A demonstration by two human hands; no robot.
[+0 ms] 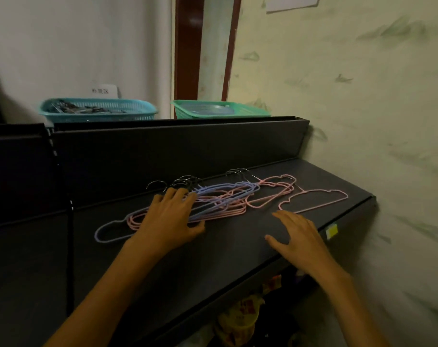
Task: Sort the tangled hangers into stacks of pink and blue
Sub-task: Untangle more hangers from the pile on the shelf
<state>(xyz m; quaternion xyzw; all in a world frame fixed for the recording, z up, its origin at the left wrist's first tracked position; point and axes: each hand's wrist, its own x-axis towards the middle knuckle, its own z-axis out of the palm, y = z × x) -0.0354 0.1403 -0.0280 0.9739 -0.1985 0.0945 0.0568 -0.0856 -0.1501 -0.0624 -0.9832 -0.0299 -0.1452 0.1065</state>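
A tangle of thin pink and blue hangers (220,200) lies on the dark shelf (238,246), their metal hooks pointing toward the back panel. One blue hanger (107,232) sticks out at the left end. A single pink hanger (315,200) lies apart at the right. My left hand (173,214) rests flat on the left part of the tangle, fingers spread and straight. My right hand (298,236) lies flat on the bare shelf, just in front of the single pink hanger, holding nothing.
A blue basket (97,110) with dark items and a green basket (220,108) stand on top behind the black back panel (163,151). A pale wall (363,96) closes the right side. Packaged goods (240,316) sit below the shelf's front edge.
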